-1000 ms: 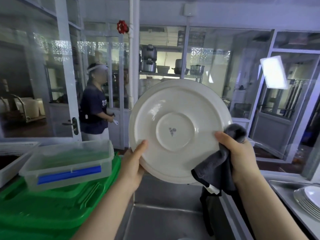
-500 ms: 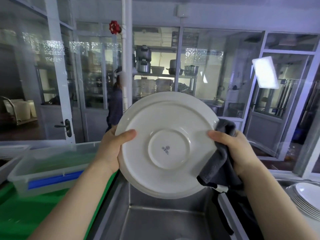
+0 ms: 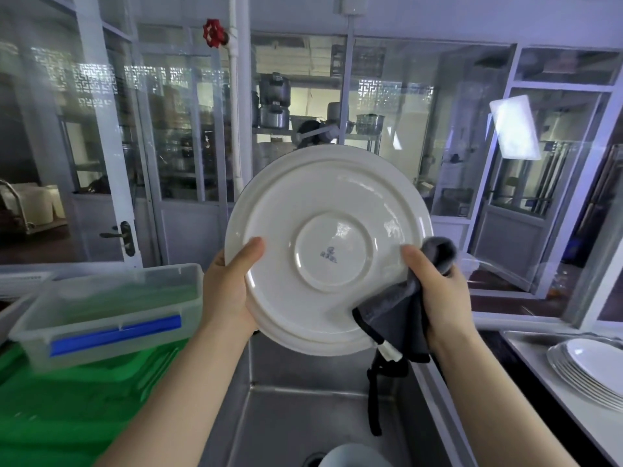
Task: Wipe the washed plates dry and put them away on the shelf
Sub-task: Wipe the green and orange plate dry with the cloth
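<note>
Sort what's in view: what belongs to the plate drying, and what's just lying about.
Job: plate, held by left hand; grey cloth, gripped by right hand; plate stack; sink.
Lying about: clear box; green crate; red valve; pots.

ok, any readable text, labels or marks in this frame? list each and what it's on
Nothing reads clearly.
Blue maker's mark on the underside of the plate, at its centre: too blurred to read.
White tag on the grey cloth: no legible print.
Clear box with blue clip: no lettering visible.
</note>
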`<act>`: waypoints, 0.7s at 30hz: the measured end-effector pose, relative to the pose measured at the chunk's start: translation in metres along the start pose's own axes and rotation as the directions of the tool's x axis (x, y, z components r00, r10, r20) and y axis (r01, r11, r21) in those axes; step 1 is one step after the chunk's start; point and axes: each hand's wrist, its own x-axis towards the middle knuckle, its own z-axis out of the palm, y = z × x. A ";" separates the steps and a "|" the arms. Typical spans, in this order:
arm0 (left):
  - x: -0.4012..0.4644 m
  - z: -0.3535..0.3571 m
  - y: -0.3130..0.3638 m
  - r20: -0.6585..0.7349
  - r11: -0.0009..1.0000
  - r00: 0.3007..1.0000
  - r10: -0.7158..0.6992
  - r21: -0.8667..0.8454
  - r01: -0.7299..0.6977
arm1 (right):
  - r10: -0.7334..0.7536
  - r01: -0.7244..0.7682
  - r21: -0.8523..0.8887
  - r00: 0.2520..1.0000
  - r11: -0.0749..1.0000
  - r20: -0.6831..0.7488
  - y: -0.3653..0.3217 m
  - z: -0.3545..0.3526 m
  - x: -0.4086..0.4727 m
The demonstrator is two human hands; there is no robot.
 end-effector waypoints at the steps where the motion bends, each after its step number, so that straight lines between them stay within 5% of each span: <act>1: -0.001 -0.001 -0.002 0.004 1.000 1.000 -0.003 0.006 0.003 | 0.000 0.000 0.003 1.000 1.000 -0.012 0.004 -0.001 -0.001; 10: -0.017 0.013 -0.017 -0.034 0.998 0.998 -0.047 -0.034 0.046 | -0.003 0.004 0.007 0.997 1.000 -0.076 0.020 -0.012 0.000; 17: -0.014 -0.040 -0.002 0.115 0.957 0.970 -0.212 0.223 0.183 | 0.282 -0.281 -0.030 0.959 0.959 0.015 0.060 -0.011 -0.003; 21: -0.026 -0.086 -0.004 0.047 0.938 0.958 -0.283 0.224 0.266 | 0.368 -0.356 -0.119 0.924 0.927 0.099 0.102 0.003 -0.019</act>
